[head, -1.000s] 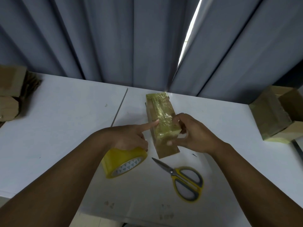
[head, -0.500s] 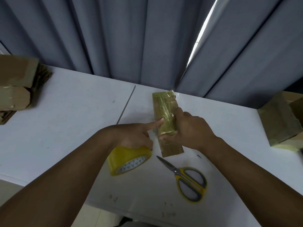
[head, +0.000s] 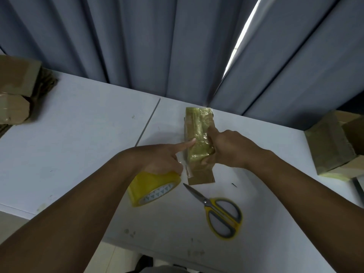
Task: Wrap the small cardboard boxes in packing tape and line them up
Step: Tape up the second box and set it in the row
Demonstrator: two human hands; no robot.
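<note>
A small long cardboard box (head: 199,125), mostly covered in yellowish tape, lies on the white table (head: 78,134) in the middle. My left hand (head: 163,160) grips the yellow tape roll (head: 151,188) with its lower fingers while its forefinger presses the box's left side. A strip of tape runs from the roll to the box. My right hand (head: 230,148) holds the box's near right side, thumb at the near end and forefinger pressing the taped top.
Yellow-handled scissors (head: 218,209) lie just in front of the box. Taped cardboard boxes are stacked at the far left (head: 15,91) and more boxes at the right edge (head: 334,144). A grey curtain hangs behind the table.
My right forefinger has slid farther up the taped top of the box. The left hand keeps the roll and its forefinger on the box's side.
</note>
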